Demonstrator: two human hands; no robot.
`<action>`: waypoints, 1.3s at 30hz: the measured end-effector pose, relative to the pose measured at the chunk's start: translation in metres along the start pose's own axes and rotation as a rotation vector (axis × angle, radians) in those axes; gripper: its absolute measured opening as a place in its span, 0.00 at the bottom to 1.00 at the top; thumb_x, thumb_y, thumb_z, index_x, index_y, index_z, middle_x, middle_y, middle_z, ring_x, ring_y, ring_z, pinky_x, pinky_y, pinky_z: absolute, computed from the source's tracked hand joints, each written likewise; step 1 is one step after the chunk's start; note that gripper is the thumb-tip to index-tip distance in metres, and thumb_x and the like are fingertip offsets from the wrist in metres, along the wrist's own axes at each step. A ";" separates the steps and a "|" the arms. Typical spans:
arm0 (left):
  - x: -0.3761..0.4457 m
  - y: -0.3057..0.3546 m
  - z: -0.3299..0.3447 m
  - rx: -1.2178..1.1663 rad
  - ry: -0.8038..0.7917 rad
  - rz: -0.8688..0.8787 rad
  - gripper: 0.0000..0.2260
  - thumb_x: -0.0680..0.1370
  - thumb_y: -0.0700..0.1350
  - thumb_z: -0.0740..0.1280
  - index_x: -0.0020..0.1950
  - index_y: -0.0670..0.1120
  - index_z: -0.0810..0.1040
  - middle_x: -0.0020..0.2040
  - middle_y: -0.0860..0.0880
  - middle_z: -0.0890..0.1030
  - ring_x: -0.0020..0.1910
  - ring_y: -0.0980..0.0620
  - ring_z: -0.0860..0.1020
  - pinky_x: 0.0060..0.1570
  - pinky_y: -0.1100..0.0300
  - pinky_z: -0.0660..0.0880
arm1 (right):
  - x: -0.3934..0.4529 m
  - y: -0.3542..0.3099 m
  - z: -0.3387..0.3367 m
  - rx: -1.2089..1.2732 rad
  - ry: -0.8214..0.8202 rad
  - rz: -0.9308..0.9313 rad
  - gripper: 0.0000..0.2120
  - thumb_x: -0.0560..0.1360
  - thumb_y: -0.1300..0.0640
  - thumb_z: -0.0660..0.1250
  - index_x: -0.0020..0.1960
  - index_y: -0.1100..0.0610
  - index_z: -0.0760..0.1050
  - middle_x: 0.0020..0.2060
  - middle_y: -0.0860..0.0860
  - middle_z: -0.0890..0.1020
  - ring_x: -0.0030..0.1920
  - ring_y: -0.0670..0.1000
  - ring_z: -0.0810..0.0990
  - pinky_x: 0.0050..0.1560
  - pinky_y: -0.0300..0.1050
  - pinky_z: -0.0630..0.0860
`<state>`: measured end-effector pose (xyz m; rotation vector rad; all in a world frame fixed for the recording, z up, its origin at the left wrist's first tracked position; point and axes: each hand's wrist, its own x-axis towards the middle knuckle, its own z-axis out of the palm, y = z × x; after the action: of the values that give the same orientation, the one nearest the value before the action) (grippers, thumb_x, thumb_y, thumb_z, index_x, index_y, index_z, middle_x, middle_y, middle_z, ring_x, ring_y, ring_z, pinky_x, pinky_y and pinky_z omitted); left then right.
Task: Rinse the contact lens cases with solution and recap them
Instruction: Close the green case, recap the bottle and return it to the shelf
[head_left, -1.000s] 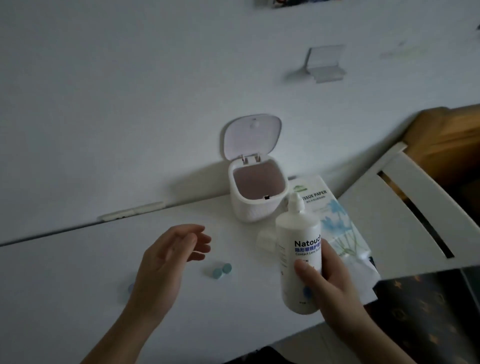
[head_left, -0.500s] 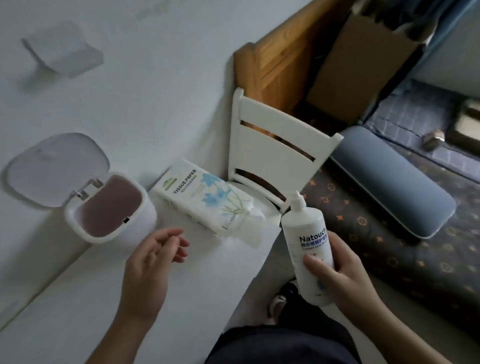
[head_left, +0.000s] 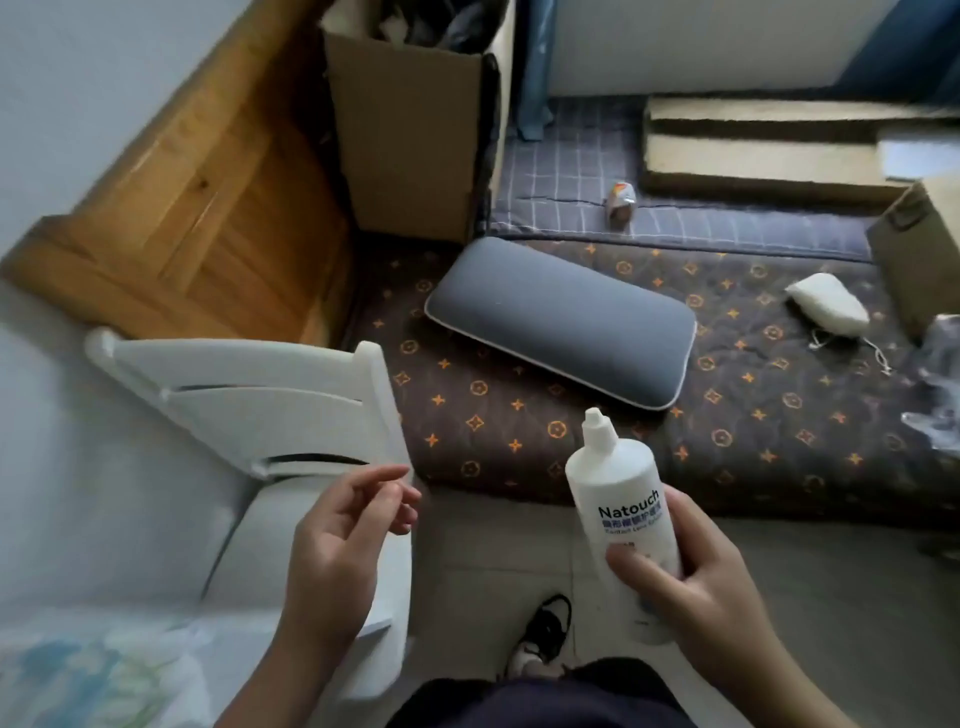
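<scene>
My right hand (head_left: 696, 587) grips the solution bottle (head_left: 621, 519) upright by its lower body; my left hand (head_left: 337, 540) hangs empty, fingers loosely spread. No lens case is in view, so I should locate one before tilting the nozzle.

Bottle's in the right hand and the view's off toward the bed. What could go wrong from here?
1. The lens cases are out of view; squeezing the solution bottle now would likely wet the floor or mattress.
2. The right hand grips it low, so it may tip.
3. The left hand holds nothing to rinse.
</scene>
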<state>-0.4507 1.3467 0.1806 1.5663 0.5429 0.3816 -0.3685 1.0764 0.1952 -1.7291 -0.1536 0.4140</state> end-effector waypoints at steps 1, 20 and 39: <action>0.011 0.003 0.018 -0.003 -0.047 0.002 0.08 0.79 0.42 0.66 0.52 0.51 0.85 0.43 0.44 0.85 0.40 0.48 0.83 0.43 0.60 0.81 | 0.005 0.000 -0.012 0.017 0.049 0.002 0.24 0.61 0.43 0.75 0.57 0.38 0.79 0.46 0.47 0.86 0.42 0.43 0.83 0.40 0.36 0.78; 0.122 0.031 0.329 0.145 -1.234 0.090 0.05 0.79 0.44 0.69 0.51 0.49 0.84 0.43 0.44 0.85 0.38 0.51 0.82 0.41 0.64 0.79 | -0.062 0.033 -0.093 0.272 1.294 0.200 0.17 0.64 0.41 0.74 0.50 0.45 0.79 0.42 0.48 0.85 0.40 0.44 0.84 0.37 0.35 0.78; -0.058 0.027 0.605 0.171 -1.702 0.211 0.07 0.78 0.46 0.67 0.52 0.52 0.84 0.43 0.46 0.85 0.39 0.52 0.82 0.39 0.65 0.78 | -0.176 0.110 -0.252 0.299 1.798 0.323 0.17 0.64 0.40 0.71 0.50 0.45 0.78 0.34 0.43 0.80 0.29 0.42 0.75 0.30 0.36 0.76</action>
<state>-0.1630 0.8108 0.1676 1.5414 -0.9259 -0.8692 -0.4555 0.7641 0.1585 -1.2616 1.3902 -0.9203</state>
